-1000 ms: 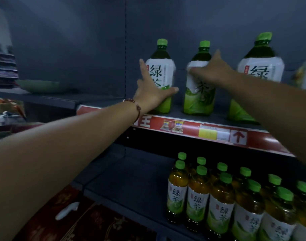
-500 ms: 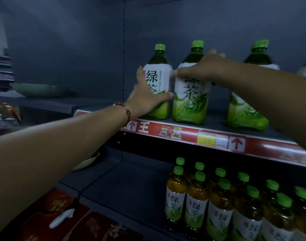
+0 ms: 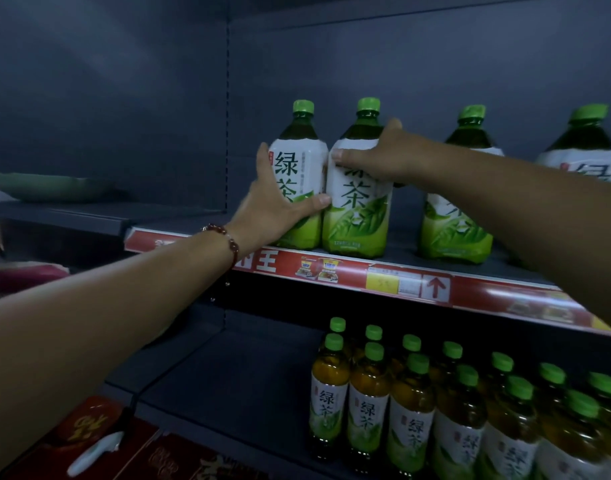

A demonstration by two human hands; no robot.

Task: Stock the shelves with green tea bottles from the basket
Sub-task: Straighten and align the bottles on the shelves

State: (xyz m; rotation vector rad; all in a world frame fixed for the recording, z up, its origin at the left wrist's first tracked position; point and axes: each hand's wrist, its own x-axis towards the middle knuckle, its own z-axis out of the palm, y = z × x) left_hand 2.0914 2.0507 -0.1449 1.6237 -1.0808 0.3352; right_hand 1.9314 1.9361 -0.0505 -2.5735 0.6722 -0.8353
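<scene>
Left hand wraps the end green tea bottle at twelve o'clock on the upper shelf; right hand clasps its neighbour — squaring them side by side, I'd guess.

Large green tea bottles wear lime-green caps over dark glassy shoulders, with white labels fading to leafy green. At 5 o'clock, small bottles glow amber under matching caps. A red price strip carries a yellow tag; a dark red bead bracelet circles one wrist.
</scene>
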